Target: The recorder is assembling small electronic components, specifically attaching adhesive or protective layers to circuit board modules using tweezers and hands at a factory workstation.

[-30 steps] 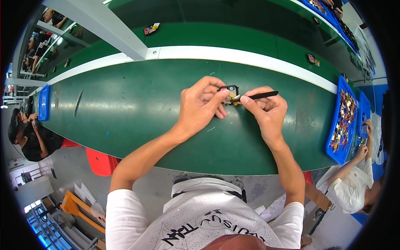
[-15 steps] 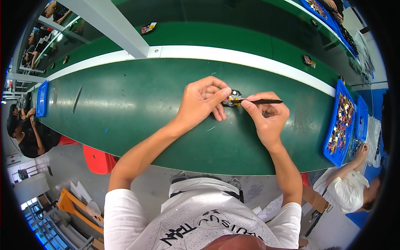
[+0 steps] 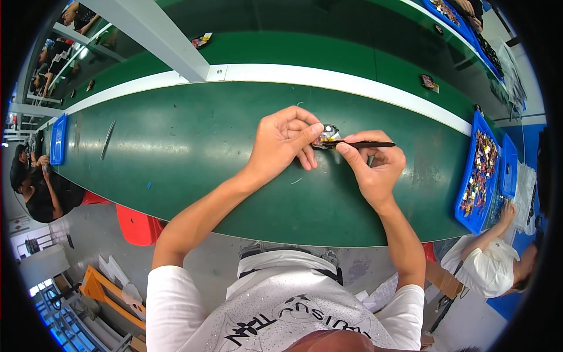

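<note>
My left hand [image 3: 285,142] pinches a small electronic part [image 3: 328,136] with metal and yellow bits, holding it just above the green table [image 3: 176,146]. My right hand [image 3: 372,165] grips a thin black tool [image 3: 366,144] like a pen, lying level, with its tip touching the small part from the right. Both forearms come up from the lower edge. How the part is built is too small to tell.
A blue tray [image 3: 476,170] full of several small colourful parts lies at the right, with another blue tray [image 3: 58,138] at the far left. A person in white [image 3: 489,267] works at lower right, another person [image 3: 35,188] sits at left. A white beam [image 3: 152,35] crosses the top.
Both hands stayed together on the small part; they shifted only slightly in the picture as the head moved. The tool still touches the part.
</note>
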The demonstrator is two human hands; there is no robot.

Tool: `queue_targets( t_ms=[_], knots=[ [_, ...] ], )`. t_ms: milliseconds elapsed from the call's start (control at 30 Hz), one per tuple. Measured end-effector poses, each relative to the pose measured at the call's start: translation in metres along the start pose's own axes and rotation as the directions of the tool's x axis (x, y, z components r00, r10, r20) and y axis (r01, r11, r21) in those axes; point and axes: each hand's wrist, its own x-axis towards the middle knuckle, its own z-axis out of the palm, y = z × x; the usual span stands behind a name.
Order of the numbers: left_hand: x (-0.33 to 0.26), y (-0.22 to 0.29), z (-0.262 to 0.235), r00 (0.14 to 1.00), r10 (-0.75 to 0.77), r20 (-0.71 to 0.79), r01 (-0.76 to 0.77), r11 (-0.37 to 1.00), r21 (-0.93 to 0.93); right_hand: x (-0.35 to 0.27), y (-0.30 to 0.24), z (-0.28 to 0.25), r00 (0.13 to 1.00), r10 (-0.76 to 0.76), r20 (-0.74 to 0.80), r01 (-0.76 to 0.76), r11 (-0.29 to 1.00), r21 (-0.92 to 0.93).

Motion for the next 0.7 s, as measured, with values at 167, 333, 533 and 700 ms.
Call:
queue_targets(
  t_ms=[167,333,533,700],
  knots=[
    [-0.0002,0.0001,-0.0007,1.0,-0.002,-0.005,0.002,1.0,-0.01,0.0003,-0.0002,0.0003,1.0,-0.003,0.005,0.003,1.0,0.001],
    [-0.0002,0.0,-0.0009,1.0,-0.003,-0.005,0.003,1.0,-0.006,0.0009,-0.0009,-0.0002,1.0,-0.01,0.008,0.01,1.0,-0.008],
    [-0.0016,-0.0013,0.0015,1.0,0.002,-0.006,-0.002,1.0,0.014,0.0001,0.0,-0.0013,1.0,0.014,0.001,-0.014,0.999,0.032],
    [-0.0023,-0.001,0.0041,1.0,0.003,0.0,-0.003,1.0,0.011,-0.0005,-0.001,-0.0001,1.0,-0.004,-0.021,0.004,1.0,0.021]
  ],
)
